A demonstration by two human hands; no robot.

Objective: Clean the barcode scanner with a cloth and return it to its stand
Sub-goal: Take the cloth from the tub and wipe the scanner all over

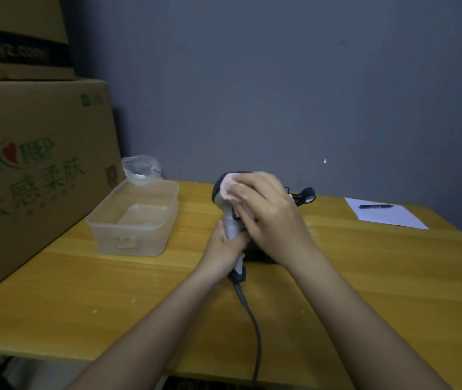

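A grey and black barcode scanner (pixel 225 213) stands upright above the middle of the wooden table (pixel 83 291). My left hand (pixel 224 249) grips its handle from below. My right hand (pixel 263 212) presses a pale pink cloth (pixel 231 187) against the scanner's head. A grey cable (pixel 252 319) runs from the handle's base toward the table's near edge. Behind my right hand, the black stand (pixel 306 195) shows its ring-shaped top, and its dark base lies mostly hidden under my wrist.
A clear plastic tub (pixel 134 220) sits at the left, with a crumpled plastic bag (pixel 141 170) behind it. Large cardboard boxes (pixel 27 164) fill the left side. A white sheet (pixel 387 218) with a dark pen (pixel 376 206) lies at the far right.
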